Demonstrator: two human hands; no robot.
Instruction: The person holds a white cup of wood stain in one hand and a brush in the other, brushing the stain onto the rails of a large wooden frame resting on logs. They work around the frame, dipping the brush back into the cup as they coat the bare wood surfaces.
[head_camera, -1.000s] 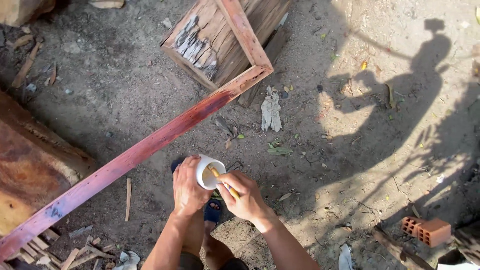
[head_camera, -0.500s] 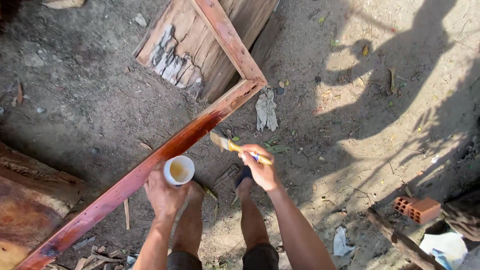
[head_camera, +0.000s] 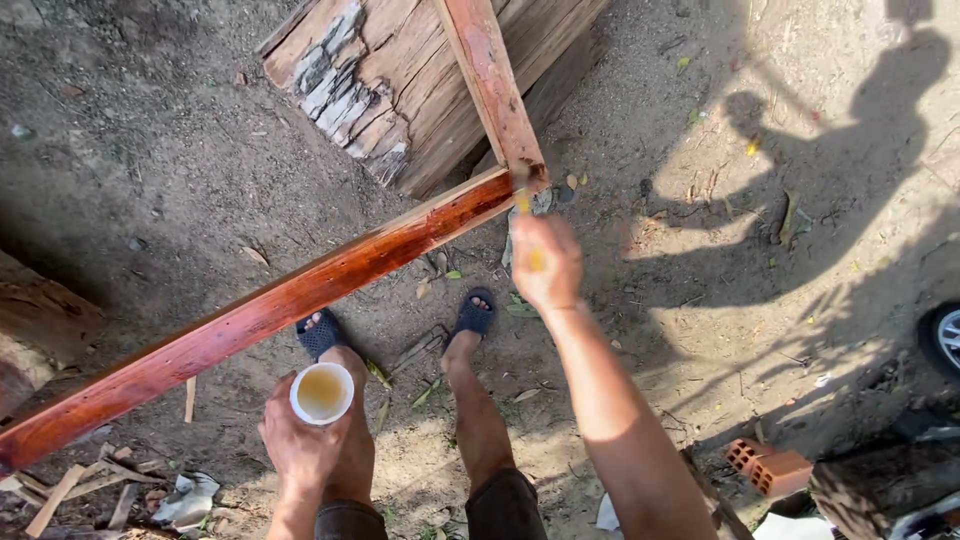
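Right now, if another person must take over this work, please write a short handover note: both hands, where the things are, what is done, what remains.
Left hand: grip closed around a white cup of amber liquid, held low near the knee.
Right hand: grip closed on a yellow-handled brush, bristles at the far end of the long plank, by the corner joint.
Done: the long plank's top looks glossy and wet along most of its length.
Left: the second plank running away from the corner looks paler and duller, seemingly uncoated.

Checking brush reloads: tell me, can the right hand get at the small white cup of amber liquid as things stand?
Probably yes: the white cup sits open-topped in the left hand, nothing covering it, and the right hand is free to swing back.
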